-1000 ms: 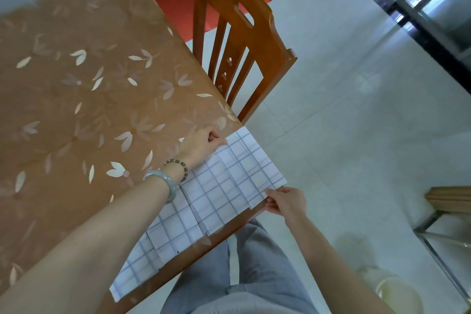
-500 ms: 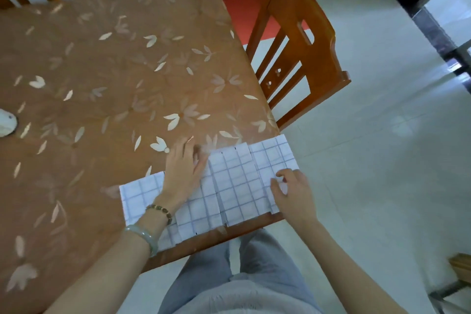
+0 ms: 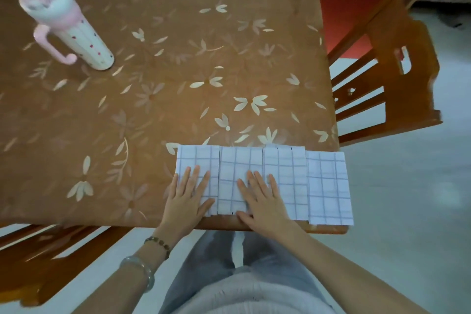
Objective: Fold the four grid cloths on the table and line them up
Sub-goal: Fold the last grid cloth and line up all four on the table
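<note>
Several folded white cloths with a dark grid lie side by side in a row at the near right corner of the table [image 3: 178, 71]. My left hand [image 3: 187, 195] lies flat with straight fingers on the leftmost cloth [image 3: 197, 159]. My right hand [image 3: 262, 197] lies flat across the second cloth [image 3: 239, 163] and the edge of the third cloth [image 3: 286, 173]. The rightmost cloth [image 3: 328, 186] sits untouched and juts slightly past the table's right and near edges.
A tall white and pink bottle [image 3: 66, 23] with a handle stands at the far left of the table. A wooden chair [image 3: 390, 66] stands off the right side, another chair [image 3: 51, 250] at the near left. My legs are under the near edge.
The view has swung left, bringing the bottle into sight. My right hand moved from the right cloths to the middle ones. My left hand shifted onto the leftmost cloth.
</note>
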Demonstrator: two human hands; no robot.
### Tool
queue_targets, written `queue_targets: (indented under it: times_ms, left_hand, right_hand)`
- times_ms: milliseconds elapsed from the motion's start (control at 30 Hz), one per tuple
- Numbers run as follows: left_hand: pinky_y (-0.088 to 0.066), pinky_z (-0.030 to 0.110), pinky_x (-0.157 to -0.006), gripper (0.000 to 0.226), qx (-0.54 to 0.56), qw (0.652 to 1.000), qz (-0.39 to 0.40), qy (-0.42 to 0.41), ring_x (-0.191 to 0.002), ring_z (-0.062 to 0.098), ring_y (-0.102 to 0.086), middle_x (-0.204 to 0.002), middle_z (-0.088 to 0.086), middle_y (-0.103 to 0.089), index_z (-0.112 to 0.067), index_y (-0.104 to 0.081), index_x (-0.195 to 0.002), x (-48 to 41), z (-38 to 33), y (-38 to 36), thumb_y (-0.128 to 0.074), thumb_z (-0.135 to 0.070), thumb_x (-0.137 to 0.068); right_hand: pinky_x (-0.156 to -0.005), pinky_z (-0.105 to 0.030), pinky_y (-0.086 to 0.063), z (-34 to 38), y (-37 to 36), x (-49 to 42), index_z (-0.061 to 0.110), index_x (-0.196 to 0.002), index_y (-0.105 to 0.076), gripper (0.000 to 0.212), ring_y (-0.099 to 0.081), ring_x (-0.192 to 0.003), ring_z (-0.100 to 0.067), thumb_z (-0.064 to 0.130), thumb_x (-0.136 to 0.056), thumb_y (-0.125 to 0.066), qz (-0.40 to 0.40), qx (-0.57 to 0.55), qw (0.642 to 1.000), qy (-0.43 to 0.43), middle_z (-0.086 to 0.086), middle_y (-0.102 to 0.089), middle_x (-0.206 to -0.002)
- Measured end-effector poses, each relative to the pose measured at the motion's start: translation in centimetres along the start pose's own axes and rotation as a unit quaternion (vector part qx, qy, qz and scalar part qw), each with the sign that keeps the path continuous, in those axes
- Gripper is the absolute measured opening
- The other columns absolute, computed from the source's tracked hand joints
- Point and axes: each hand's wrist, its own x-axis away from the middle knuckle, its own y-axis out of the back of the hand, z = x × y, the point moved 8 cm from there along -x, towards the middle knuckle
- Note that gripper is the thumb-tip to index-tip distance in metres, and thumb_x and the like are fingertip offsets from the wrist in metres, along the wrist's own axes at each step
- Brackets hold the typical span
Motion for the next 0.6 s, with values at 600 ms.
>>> queue_targets:
  times_ms: [600]
  left_hand:
    - [-0.018, 0.053, -0.115, 0.070, -0.021, 0.999, 0.047, 0.010, -0.141, 0.035, -0.030, -0.153, 0.015, -0.034, -0.019, -0.032, -0.150, 0.1, 6.4, -1.3, -0.013, -0.061, -0.096]
  right_hand:
    - [-0.110, -0.052, -0.012, 3.7, -0.8, -1.8, 0.020, -0.146, -0.033, 0.070, -0.021, -0.141, -0.028, 0.061, -0.089, -0.028, 0.012, -0.007, 1.000, -0.023, -0.013, -0.032, -0.152]
